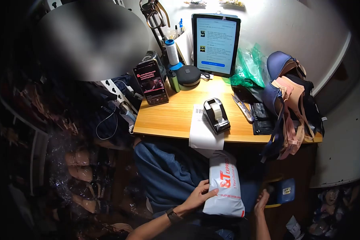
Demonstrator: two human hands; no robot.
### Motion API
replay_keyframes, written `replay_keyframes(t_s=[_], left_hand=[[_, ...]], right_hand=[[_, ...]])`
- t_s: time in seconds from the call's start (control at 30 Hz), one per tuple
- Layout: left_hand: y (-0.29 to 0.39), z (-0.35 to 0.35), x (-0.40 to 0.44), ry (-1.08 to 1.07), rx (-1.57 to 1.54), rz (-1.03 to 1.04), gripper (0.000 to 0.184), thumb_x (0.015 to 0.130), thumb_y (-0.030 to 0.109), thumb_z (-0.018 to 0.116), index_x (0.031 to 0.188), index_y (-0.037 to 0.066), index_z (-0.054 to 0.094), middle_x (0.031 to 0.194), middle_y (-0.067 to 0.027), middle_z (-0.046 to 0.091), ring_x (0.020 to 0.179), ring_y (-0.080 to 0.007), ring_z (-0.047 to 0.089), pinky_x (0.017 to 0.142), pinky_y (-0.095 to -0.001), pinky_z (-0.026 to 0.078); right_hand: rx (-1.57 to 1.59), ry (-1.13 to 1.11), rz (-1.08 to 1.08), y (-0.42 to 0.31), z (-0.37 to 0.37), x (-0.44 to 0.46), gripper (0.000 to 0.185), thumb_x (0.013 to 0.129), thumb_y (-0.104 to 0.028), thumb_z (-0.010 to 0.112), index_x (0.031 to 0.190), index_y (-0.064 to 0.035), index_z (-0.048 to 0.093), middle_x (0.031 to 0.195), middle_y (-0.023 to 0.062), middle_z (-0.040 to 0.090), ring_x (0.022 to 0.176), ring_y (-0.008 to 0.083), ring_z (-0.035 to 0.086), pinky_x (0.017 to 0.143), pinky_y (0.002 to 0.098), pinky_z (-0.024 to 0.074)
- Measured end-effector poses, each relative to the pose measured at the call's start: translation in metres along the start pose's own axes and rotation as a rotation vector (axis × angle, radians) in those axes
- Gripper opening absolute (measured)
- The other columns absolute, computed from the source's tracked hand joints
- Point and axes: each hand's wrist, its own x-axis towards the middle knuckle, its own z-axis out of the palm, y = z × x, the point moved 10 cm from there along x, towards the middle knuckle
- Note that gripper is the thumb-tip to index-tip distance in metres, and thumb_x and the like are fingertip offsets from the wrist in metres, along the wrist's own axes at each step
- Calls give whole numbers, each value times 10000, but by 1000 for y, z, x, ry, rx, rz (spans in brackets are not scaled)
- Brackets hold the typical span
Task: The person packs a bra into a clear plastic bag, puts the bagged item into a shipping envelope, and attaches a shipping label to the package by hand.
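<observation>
A white plastic mailer bag [224, 186] with red "EXPRESS" lettering rests on my lap, tilted up toward the table edge. My left hand [201, 197] is closed on its left side, thumb lying on top. To the right of the mailer and apart from it is my right hand [262, 201], fingers loosely curled, with nothing visible in them. Just beyond those fingers is a blue object with a yellow edge [285, 192]; its kind is unclear. A printed paper strip [204, 138] hangs over the table edge above the mailer, and a black tape dispenser [217, 116] stands on it.
On the wooden table [176, 114] stand a phone [152, 83], a tablet [216, 45], a thread spool [172, 53] and a round black case [188, 75]. At right lie a utility knife [243, 109], green plastic bag [250, 68] and stacked bras [286, 92]. A grey lamp shade [94, 40] hangs upper left.
</observation>
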Motion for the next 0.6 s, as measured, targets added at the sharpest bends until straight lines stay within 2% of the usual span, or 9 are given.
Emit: replay_keyframes(t_s=[0.07, 0.13, 0.2, 0.23, 0.27, 0.37, 0.43, 0.5, 0.6], left_hand=[[35, 16, -5, -19, -60, 114, 387, 872, 263, 592, 1092, -54, 588, 973, -70, 635, 869, -92, 581, 788, -217, 440], [46, 21, -8, -117, -93, -28, 379, 870, 266, 591, 1087, -44, 596, 1000, -81, 621, 894, -110, 574, 799, -230, 439], [50, 24, -17, -319, -144, -317, 364, 866, 271, 589, 1077, -25, 614, 1055, -101, 595, 944, -146, 561, 819, -255, 436], [62, 20, -16, -366, -133, -365, 348, 858, 244, 593, 1068, -33, 615, 1058, -119, 597, 947, -161, 570, 826, -262, 439], [66, 19, -16, -431, -122, -425, 333, 850, 217, 597, 1059, -40, 617, 1061, -137, 599, 950, -176, 578, 833, -269, 443], [109, 13, -4, -643, -22, 439, 305, 792, 123, 625, 1028, -70, 620, 983, -174, 643, 854, -171, 627, 804, -247, 469], [103, 27, 11, -780, 38, 430, 302, 777, 102, 632, 1019, -80, 621, 975, -185, 646, 840, -164, 635, 796, -239, 474], [4, 25, 9, -651, -91, -881, 313, 724, 84, 672, 985, -84, 633, 986, -226, 636, 862, -224, 644, 760, -301, 512], [-10, 24, 22, -734, -166, -955, 328, 740, 84, 656, 1022, -80, 619, 989, -196, 643, 853, -187, 641, 779, -263, 492]], right_hand=[[60, 134, 74, 43, -19, 12, 260, 928, -262, 434, 805, -116, 610, 725, 0, 607, 727, 82, 527, 653, 261, 395], [286, -162, 234, 88, 3, 21, 151, 897, -204, 470, 849, -141, 598, 686, -5, 576, 663, 89, 506, 618, 282, 398], [-195, -290, -121, 125, -10, 67, 110, 835, -130, 495, 791, -119, 596, 656, 4, 555, 629, 138, 517, 591, 294, 411], [-807, -234, -535, 130, -23, 84, 123, 788, -85, 503, 711, -83, 600, 645, 16, 550, 627, 184, 538, 581, 295, 422], [-621, -254, -506, 84, -19, 67, 113, 779, -60, 494, 736, -64, 599, 659, 50, 570, 629, 187, 553, 571, 292, 419], [-539, 95, -475, -28, -25, 53, 123, 745, -25, 506, 822, -2, 600, 782, 188, 614, 729, 319, 590, 648, 349, 448], [-873, 225, -553, -1, -38, 87, 241, 725, -42, 542, 959, 1, 577, 911, 215, 581, 883, 356, 558, 775, 413, 443], [-1006, 172, -527, 39, -38, 118, 322, 736, -80, 566, 1053, -21, 559, 1055, 206, 559, 1010, 357, 524, 850, 412, 430], [-1121, 78, -514, 62, -28, 127, 315, 757, -109, 562, 1060, -23, 561, 1086, 200, 560, 1031, 357, 526, 867, 407, 435]])
